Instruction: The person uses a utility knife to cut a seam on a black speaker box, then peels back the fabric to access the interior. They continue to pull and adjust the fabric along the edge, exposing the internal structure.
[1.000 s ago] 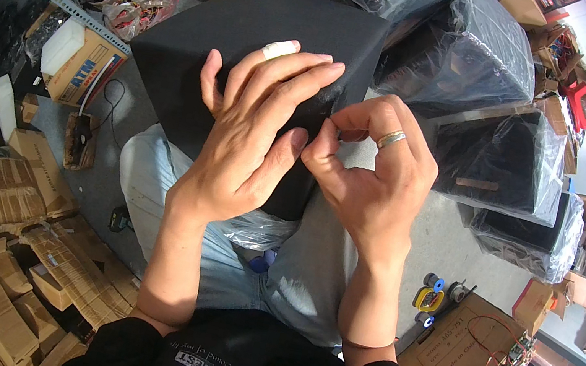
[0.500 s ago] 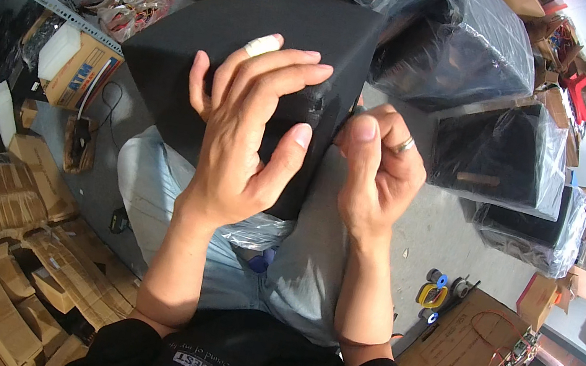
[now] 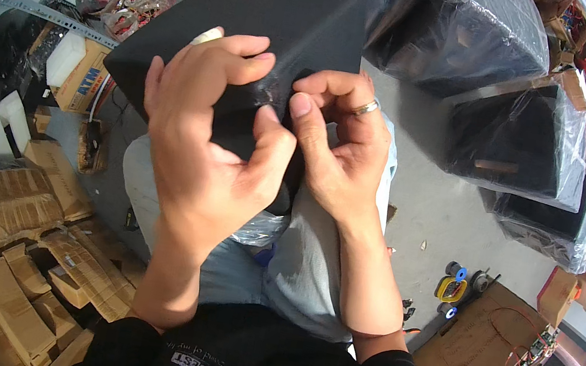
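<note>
When lifting box (image 3: 259, 14), expect weight, stiffness; grip broad sides. See left hand (image 3: 195, 139) with thumb and forefinger apart, right hand (image 3: 346, 157) with tips close; cannot tell whether clamped.

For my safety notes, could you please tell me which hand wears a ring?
The right hand, with a silver ring; the left hand shows only a white finger wrap.
</note>
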### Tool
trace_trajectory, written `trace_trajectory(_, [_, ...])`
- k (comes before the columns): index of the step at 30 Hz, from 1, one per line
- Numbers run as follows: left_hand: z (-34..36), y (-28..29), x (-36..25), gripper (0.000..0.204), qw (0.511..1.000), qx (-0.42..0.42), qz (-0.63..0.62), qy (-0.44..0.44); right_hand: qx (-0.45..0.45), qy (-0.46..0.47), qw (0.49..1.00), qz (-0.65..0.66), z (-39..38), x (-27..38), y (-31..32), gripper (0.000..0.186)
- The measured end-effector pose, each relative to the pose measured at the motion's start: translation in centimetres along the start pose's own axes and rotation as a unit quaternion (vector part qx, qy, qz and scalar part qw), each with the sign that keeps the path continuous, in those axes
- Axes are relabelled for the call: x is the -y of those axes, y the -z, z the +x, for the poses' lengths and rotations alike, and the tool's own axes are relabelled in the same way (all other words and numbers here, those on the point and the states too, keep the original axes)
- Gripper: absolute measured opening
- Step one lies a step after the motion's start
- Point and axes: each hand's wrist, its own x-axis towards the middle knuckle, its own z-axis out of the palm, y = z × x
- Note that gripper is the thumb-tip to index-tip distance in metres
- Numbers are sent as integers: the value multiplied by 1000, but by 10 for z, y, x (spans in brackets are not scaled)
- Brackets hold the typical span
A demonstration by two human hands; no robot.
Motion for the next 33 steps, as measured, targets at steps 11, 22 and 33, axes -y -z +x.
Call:
trace_trajectory(11, [-1, 6, -1, 36, 999, 19, -27, 15, 32, 19, 999, 1, 0, 0, 2, 18])
trace_trajectory(22, [-2, 5, -4, 37, 999, 12, -26, 21, 28, 9, 1000, 6, -1, 1, 1, 19])
trace_trajectory(33, [-3, 7, -1, 39, 1000, 22, -11, 20, 37, -4, 999, 5, -1, 3, 1, 19])
